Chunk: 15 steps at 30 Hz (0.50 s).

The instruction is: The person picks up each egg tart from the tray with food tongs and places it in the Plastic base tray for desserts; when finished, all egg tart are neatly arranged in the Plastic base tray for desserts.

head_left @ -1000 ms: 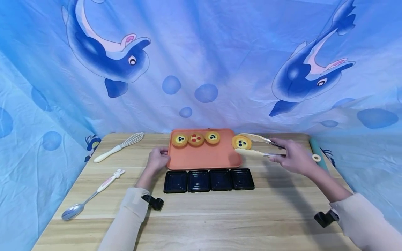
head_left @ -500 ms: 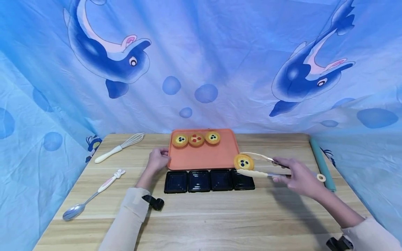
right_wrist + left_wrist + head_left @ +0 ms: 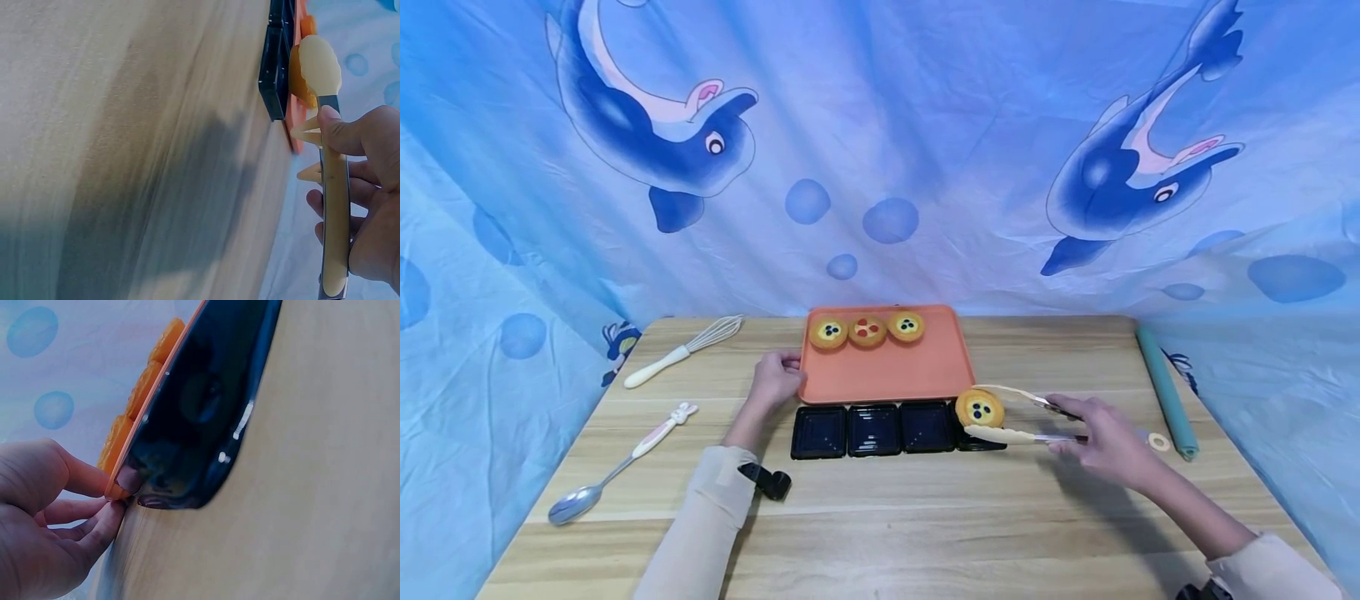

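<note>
My right hand (image 3: 1101, 440) grips cream-tipped tongs (image 3: 1026, 417), which clamp a round yellow tart (image 3: 979, 408) with dark berries. The tart hangs over the rightmost of several black square cups (image 3: 928, 427) lined up in front of an orange tray (image 3: 887, 371). Three more tarts (image 3: 867, 330) sit along the tray's far edge. My left hand (image 3: 775, 380) pinches the tray's left front corner. In the right wrist view the tongs (image 3: 329, 156) run past my thumb to the tart (image 3: 300, 75). The left wrist view shows my fingers (image 3: 94, 525) on the tray's rim (image 3: 134, 450) beside a black cup (image 3: 200, 412).
A whisk (image 3: 683, 350) and a spoon (image 3: 617, 467) with a bunny handle lie on the left of the wooden table (image 3: 887, 525). A teal rolling pin (image 3: 1165, 387) lies along the right edge. A blue dolphin-print cloth (image 3: 880, 150) hangs behind.
My right hand has carried the tart in the tongs off the tray's right end, toward me and down, to above the rightmost black cup. My left hand has stayed on the tray.
</note>
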Each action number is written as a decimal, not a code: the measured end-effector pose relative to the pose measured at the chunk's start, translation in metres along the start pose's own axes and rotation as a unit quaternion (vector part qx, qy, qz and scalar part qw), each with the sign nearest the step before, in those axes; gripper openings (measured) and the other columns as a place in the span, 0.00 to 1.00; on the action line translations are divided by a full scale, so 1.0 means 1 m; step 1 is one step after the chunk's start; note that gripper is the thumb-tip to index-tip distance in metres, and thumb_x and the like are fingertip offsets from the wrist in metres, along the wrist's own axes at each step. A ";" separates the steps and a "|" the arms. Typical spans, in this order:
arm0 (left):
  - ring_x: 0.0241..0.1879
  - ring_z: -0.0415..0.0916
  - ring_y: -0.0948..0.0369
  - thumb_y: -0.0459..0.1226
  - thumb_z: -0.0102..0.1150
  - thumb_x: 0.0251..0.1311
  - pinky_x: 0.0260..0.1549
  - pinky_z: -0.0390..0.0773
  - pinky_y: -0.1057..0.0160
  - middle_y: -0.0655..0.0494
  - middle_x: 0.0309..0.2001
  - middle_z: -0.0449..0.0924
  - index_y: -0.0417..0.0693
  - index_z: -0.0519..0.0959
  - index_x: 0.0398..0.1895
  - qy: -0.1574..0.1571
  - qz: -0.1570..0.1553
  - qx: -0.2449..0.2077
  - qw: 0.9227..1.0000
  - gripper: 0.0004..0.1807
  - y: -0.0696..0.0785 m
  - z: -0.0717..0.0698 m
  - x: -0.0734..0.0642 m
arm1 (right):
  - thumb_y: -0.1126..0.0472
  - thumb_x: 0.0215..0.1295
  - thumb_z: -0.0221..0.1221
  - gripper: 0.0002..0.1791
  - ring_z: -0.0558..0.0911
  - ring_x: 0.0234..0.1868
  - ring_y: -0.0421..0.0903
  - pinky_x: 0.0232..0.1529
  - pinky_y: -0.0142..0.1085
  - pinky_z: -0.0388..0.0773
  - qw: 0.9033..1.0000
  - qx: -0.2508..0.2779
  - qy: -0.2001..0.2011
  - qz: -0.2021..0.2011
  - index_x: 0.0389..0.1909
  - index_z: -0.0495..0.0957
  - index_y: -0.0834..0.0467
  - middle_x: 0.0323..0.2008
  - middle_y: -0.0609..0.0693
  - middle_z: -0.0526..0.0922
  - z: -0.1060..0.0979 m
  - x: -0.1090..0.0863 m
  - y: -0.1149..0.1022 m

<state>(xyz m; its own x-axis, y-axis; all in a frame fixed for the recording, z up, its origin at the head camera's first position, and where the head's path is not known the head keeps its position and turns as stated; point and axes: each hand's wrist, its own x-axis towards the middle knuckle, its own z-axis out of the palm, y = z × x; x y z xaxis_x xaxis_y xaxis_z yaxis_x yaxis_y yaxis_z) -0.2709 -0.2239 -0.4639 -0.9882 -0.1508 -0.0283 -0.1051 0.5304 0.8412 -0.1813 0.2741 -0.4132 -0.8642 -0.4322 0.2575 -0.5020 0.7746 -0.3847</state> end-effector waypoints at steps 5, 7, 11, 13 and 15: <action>0.39 0.76 0.53 0.24 0.54 0.53 0.39 0.77 0.63 0.41 0.41 0.79 0.29 0.79 0.52 -0.003 0.002 0.004 1.000 0.20 -0.001 0.000 0.000 | 0.61 0.47 0.77 0.37 0.73 0.31 0.46 0.29 0.38 0.68 1.000 -0.006 -0.004 -0.004 0.60 0.76 0.66 0.44 0.58 0.84 0.003 -0.001 0.002; 0.39 0.76 0.54 0.24 0.54 0.53 0.38 0.77 0.63 0.41 0.41 0.79 0.29 0.79 0.51 -0.004 0.003 0.004 1.000 0.20 -0.001 0.000 0.001 | 0.60 0.47 0.77 0.37 0.74 0.32 0.47 0.29 0.39 0.68 1.000 -0.008 -0.002 -0.007 0.60 0.76 0.67 0.44 0.58 0.84 0.003 -0.001 0.002; 0.39 0.76 0.54 0.24 0.54 0.53 0.37 0.77 0.64 0.41 0.41 0.79 0.29 0.79 0.51 -0.003 0.004 0.005 1.000 0.20 -0.001 0.000 0.001 | 0.60 0.47 0.77 0.37 0.74 0.31 0.46 0.29 0.37 0.67 1.000 -0.011 0.000 -0.006 0.60 0.77 0.66 0.40 0.55 0.85 0.005 -0.002 0.004; 0.39 0.76 0.54 0.24 0.53 0.53 0.37 0.76 0.64 0.41 0.41 0.79 0.29 0.79 0.51 -0.001 0.004 0.005 1.000 0.20 -0.001 0.000 0.001 | 0.60 0.47 0.77 0.37 0.73 0.31 0.47 0.28 0.37 0.67 1.000 -0.012 -0.004 -0.002 0.60 0.76 0.65 0.37 0.53 0.84 0.006 -0.002 0.004; 0.39 0.76 0.54 0.24 0.53 0.53 0.37 0.76 0.64 0.41 0.41 0.80 0.29 0.79 0.51 -0.001 0.004 0.005 1.000 0.20 -0.001 0.000 0.001 | 0.57 0.45 0.78 0.40 0.76 0.32 0.49 0.30 0.40 0.71 1.000 -0.010 -0.012 0.000 0.61 0.75 0.66 0.37 0.55 0.84 0.006 -0.003 0.005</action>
<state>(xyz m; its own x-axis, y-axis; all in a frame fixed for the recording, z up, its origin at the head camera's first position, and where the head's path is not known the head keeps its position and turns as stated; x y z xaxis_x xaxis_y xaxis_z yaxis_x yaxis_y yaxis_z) -0.2718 -0.2241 -0.4648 -0.9891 -0.1455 -0.0223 -0.0984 0.5407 0.8354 -0.1816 0.2764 -0.4213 -0.8653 -0.4425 0.2356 -0.5008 0.7840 -0.3668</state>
